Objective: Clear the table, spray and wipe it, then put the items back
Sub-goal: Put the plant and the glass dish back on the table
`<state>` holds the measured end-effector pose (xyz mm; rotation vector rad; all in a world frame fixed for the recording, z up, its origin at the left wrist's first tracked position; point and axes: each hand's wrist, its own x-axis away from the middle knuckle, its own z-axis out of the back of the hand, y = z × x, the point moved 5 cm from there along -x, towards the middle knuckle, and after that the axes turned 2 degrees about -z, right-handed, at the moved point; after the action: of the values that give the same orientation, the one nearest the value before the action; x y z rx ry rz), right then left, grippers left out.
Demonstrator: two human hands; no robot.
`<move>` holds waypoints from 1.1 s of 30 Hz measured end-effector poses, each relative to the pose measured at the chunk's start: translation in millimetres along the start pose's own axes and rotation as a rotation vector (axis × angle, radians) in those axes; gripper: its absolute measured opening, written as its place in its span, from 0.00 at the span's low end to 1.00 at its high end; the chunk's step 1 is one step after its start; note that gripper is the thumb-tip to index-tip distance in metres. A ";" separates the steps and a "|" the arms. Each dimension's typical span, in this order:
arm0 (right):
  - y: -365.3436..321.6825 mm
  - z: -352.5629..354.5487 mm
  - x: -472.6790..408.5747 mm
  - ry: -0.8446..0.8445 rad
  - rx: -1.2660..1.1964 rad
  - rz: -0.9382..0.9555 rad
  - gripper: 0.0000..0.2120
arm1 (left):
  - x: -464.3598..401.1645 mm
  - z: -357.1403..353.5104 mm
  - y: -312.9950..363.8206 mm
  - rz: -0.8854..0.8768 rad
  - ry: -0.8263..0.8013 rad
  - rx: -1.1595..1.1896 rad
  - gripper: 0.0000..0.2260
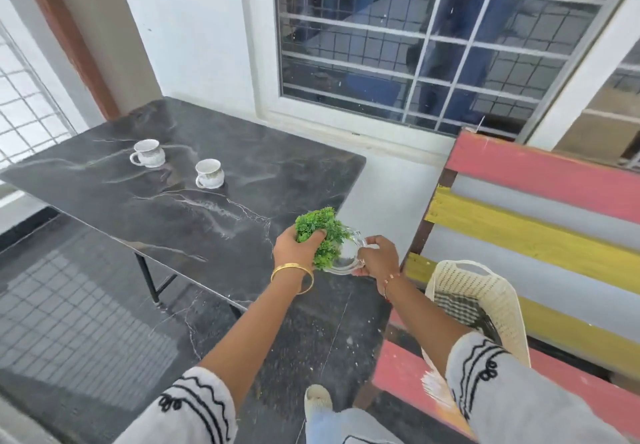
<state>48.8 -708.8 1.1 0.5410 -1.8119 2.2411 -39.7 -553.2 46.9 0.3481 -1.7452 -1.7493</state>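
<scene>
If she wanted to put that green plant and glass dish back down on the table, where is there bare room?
The marble table is bare between the two cups and the near right corner, and along the window side. The left cup and right cup take the far left part. The near right corner is crowded: both hands hold the plant and glass dish there.

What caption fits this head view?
Both hands, left hand and right hand, hold a leafy green plant in a glass bowl at the table edge.
</scene>
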 end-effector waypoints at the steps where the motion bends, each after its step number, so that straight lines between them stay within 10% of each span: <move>1: -5.9 -9.2 -9.3 -0.011 -0.006 0.006 0.12 | -9.8 5.3 6.1 0.008 0.014 0.028 0.05; 13: -66.9 -81.2 -136.0 0.086 -0.083 -0.080 0.10 | -173.1 16.2 44.6 0.119 0.025 0.079 0.04; 19: -80.6 -101.4 -182.5 0.177 -0.149 -0.154 0.10 | -240.3 21.7 56.4 0.146 0.032 0.000 0.22; 24: -84.8 -119.9 -212.0 0.250 -0.206 -0.200 0.12 | -285.0 17.3 59.2 0.153 -0.015 0.034 0.05; 33: -92.6 -145.5 -250.1 0.388 -0.289 -0.285 0.15 | -332.5 23.1 49.1 0.155 -0.188 -0.026 0.06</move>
<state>290.3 -530.0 -43.5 0.2652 -1.6910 1.7171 212.4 -332.1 14.7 0.0365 -1.8251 -1.7362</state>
